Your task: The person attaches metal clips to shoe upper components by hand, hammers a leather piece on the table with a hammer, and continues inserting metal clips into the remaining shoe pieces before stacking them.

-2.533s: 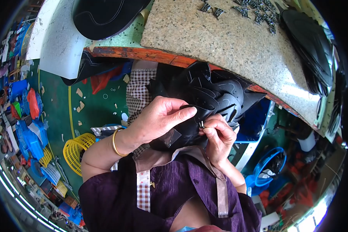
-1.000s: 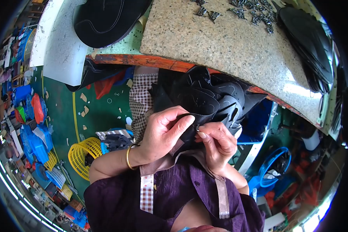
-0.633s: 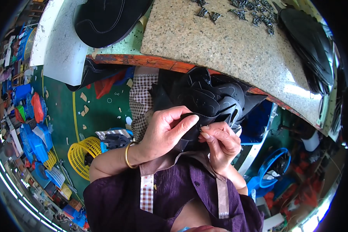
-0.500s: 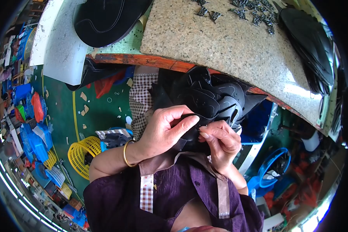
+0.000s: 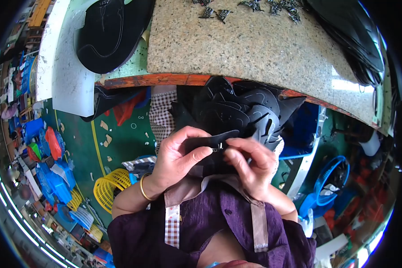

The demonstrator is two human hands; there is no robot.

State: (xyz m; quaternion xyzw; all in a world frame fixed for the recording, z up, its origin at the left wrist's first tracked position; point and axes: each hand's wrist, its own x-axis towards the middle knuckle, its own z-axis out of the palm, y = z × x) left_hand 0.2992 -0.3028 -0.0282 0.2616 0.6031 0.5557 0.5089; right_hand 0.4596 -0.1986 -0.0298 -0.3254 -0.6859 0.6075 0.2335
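Head view, black piece: the small, flexible black piece (image 5: 226,135) is over the lap, close in front of the chest, its upper edge slanting up toward the right; it is probably kept there for a close look.
Metal prongs: two short, bright metal prongs (image 5: 220,146) show against it, just beside the left thumb; the grip seems set close to them to steady that spot while leaving them exposed.
Left hand: the left hand (image 5: 174,154) is closed in a pinch, the black piece between thumb and bent fingers.
Right hand: the right hand (image 5: 257,163) is at the other end, index finger and thumb slightly apart and blurred; whether it has hold of anything, I cannot tell.
Lap: a loose heap of black cut pieces (image 5: 255,105) lies beyond the hands, against the table's wooden edge (image 5: 161,80), presumably to be within easy reach.
Stone slab: on the speckled slab (image 5: 254,49) are scattered small metal fittings (image 5: 223,15), likely spread so single ones can be picked up; a stack of black panels (image 5: 350,38) lies at its right.
Table's left: a stitched black panel (image 5: 103,42) lies flat.
Floor: a yellow basket (image 5: 103,193) stands left, a blue basket (image 5: 329,181) right.
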